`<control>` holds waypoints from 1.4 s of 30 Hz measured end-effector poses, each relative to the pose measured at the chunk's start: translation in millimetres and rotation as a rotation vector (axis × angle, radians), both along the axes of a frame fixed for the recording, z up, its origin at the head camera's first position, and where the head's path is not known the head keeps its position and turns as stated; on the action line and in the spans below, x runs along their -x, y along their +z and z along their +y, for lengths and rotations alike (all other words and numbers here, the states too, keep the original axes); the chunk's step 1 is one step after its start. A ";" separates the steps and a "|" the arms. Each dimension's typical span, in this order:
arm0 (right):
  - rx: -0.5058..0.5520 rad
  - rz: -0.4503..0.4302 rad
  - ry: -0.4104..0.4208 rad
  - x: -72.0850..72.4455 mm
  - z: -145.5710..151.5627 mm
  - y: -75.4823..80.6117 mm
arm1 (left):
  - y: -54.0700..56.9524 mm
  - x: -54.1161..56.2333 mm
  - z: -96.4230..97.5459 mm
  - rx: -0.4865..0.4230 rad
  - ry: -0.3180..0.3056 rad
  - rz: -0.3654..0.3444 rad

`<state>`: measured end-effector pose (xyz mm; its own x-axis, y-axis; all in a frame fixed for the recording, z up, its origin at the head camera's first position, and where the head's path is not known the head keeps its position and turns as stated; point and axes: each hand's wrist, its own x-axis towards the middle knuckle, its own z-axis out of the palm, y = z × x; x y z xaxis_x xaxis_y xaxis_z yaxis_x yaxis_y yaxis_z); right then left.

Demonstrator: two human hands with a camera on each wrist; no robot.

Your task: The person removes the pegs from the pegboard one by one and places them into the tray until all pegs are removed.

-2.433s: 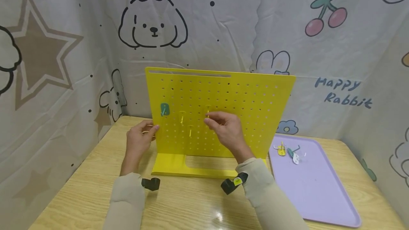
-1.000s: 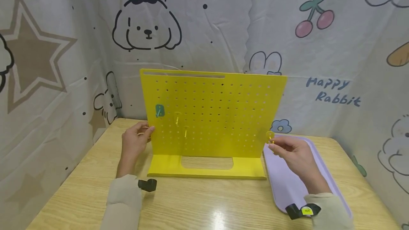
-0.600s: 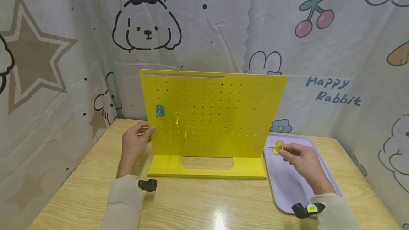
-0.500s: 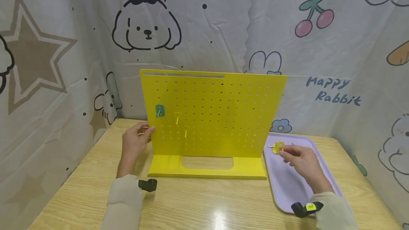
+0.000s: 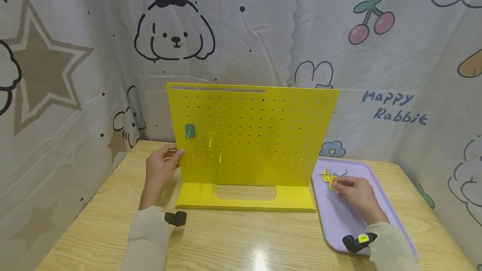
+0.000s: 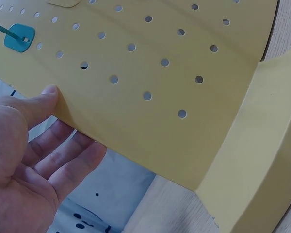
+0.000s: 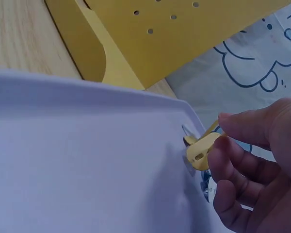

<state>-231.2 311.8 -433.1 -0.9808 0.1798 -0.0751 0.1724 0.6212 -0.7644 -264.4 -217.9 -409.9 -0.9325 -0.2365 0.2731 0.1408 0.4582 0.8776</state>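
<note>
A yellow pegboard (image 5: 248, 170) stands upright on its base. My left hand (image 5: 161, 168) grips its left edge; in the left wrist view the thumb lies on the front face and the other fingers reach behind. A green hook (image 5: 190, 131) and two yellow hooks, one upper (image 5: 210, 140) and one lower (image 5: 220, 156), hang on the board's left half. Over the lilac tray (image 5: 346, 229), my right hand (image 5: 357, 193) pinches a yellow hook (image 7: 202, 151) between thumb and forefinger. Beside it in the tray lie another yellow hook (image 5: 326, 175) and a partly hidden green hook (image 5: 343, 174).
The wooden table (image 5: 226, 237) runs under the board and tray. The tray sits close to the right end of the board's base (image 5: 293, 200). A printed cloth (image 5: 256, 32) encloses the table at the back and sides.
My right hand has taken the yellow hook off the middle of the board and carried it right, then down over the tray. The left hand has kept hold of the board's edge.
</note>
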 end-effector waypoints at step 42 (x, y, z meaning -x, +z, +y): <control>0.120 0.363 0.307 -9.3 -110.3 56.4 | -0.9 2.1 -0.1 0.008 0.012 -0.019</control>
<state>-221.9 201.5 -376.7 -0.9539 -0.1112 0.2787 -0.2958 0.5051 -0.8108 -266.5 -218.0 -410.8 -0.9345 -0.2454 0.2577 0.1191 0.4667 0.8764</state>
